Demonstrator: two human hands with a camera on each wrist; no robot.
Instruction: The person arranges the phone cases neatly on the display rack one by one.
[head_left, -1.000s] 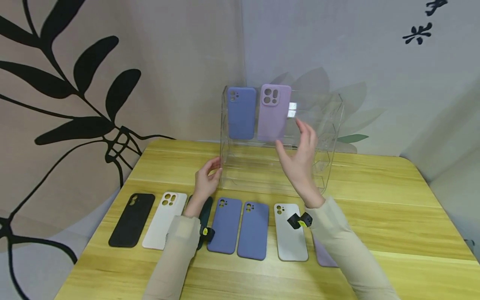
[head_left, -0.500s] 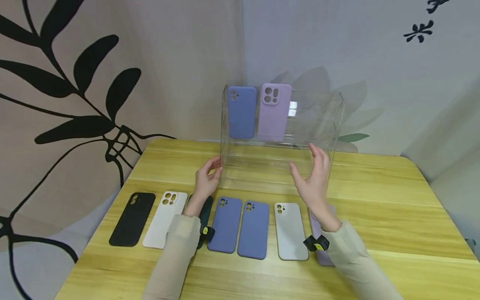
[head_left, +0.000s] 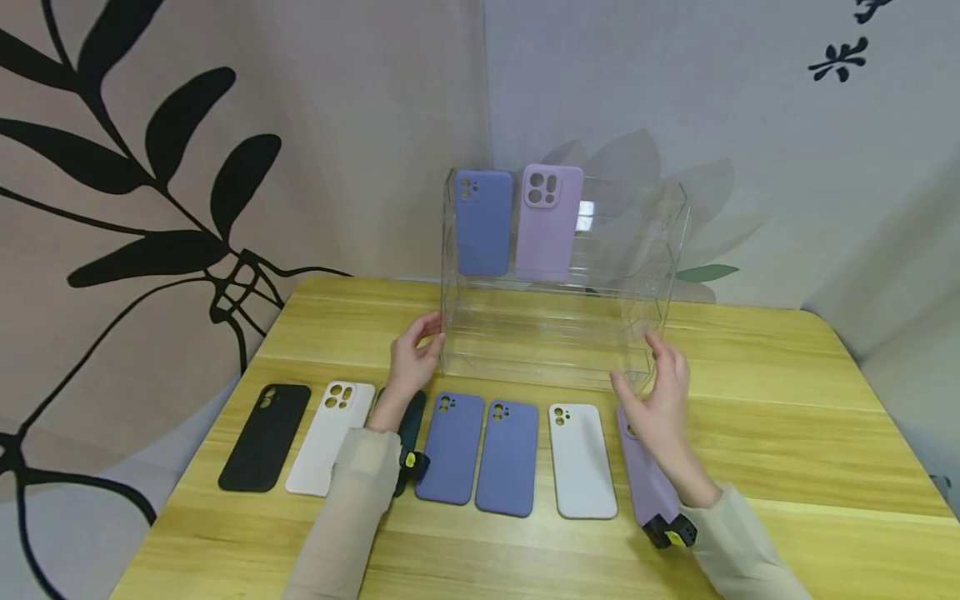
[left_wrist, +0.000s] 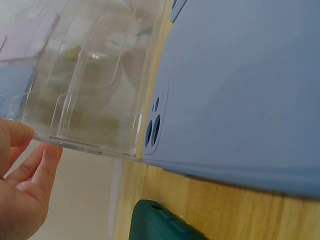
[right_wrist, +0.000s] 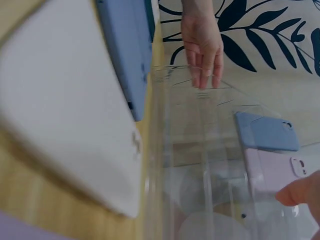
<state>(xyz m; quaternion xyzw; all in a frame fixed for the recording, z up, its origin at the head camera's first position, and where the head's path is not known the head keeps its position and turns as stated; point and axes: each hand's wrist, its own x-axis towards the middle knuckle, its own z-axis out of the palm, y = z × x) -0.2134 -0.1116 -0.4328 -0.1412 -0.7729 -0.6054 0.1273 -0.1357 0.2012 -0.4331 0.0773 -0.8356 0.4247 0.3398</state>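
A clear acrylic display stand is at the back middle of the table. A blue phone case and a lilac phone case stand upright on its top tier. At the stand's left side my left hand pinches the panel edge between thumb and fingers, as the left wrist view shows. My right hand, fingers spread and holding nothing, is by the stand's front right corner. Below it a purple phone case lies on the table, partly covered by the hand and wrist camera.
More phone cases lie in a row along the wooden table: a black one, a white one, a dark green one partly under the left wrist, two blue ones and a pale one. A wall stands behind.
My right hand has come down and to the right, from beside the lilac case on the top tier to above the purple case. My left hand stays at the stand's left edge.
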